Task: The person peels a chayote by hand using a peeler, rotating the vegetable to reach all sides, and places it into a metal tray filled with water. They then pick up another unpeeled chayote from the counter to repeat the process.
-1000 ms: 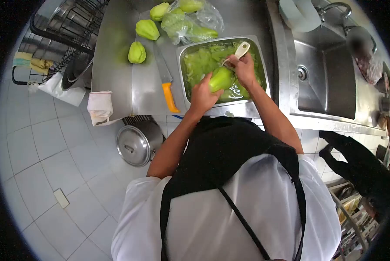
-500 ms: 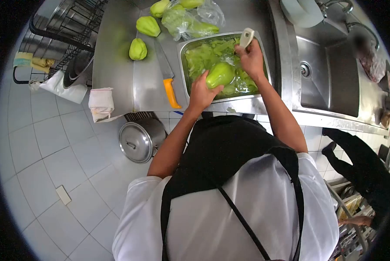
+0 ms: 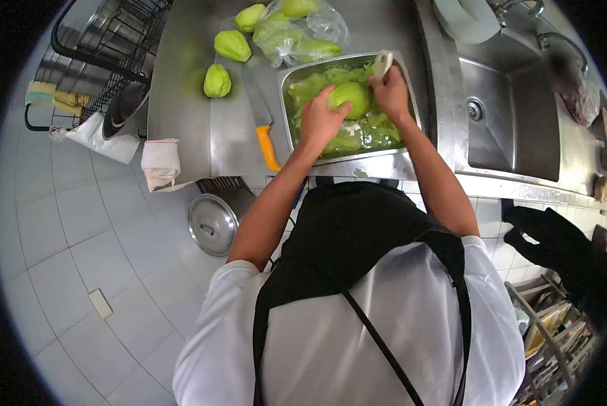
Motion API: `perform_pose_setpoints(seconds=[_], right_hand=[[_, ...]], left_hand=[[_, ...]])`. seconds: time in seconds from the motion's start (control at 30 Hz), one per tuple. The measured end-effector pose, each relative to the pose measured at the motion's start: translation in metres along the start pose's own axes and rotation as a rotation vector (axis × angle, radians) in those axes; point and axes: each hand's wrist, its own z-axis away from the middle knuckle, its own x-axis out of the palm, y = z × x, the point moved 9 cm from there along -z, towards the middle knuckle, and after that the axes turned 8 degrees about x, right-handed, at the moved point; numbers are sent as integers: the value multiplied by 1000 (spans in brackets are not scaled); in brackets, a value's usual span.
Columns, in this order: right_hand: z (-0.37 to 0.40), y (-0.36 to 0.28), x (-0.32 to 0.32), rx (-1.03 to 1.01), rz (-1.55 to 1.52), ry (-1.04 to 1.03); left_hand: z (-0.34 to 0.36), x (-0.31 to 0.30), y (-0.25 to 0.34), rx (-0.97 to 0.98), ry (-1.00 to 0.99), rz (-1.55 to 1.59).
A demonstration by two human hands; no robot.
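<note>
— What's in the hands?
— The left hand grips a green chayote over the steel tray; the right hand holds a pale peeler against it.

Busy commercial kitchen, this one. The left hand grips a green gourd, the right hand a peeler, right over a steel tray on a stainless counter. Just left of the grip lies an orange-handled knife, and well right of it is a deep steel sink. Below the grip, a lidded stockpot sits on white floor tiles. Far left there's a wire rack. The person wears a black apron.
</note>
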Motion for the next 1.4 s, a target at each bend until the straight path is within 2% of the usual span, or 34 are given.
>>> perform_pose_setpoints(seconds=[0.07,0.13,0.23,0.3,0.4,0.53,0.63,1.07,1.27,1.4], right_hand=[[13,-9,11,-1,87,-47],[13,13,25,8,18,-71],[21,19,25,14,79,-96],[25,16,24,21,7,-82],[15,-4,2,-60,-459,24],[25,-40,1,362,-819,-257],[38,-44,17,449,-842,-422],[46,-45,30,470,-833,-386],[50,-48,34,389,-717,-393],[49,-31,36,387,-812,-352]], left_hand=[[-6,-1,8,1,6,-3],[-4,-4,21,-52,-2,18],[4,-11,42,208,52,-365],[10,-9,43,186,15,-311],[14,-1,44,227,7,-266],[18,7,41,215,-22,-250],[18,11,40,218,-6,-303],[19,11,42,184,20,-269],[19,12,34,165,71,-241],[23,10,36,117,63,-216]])
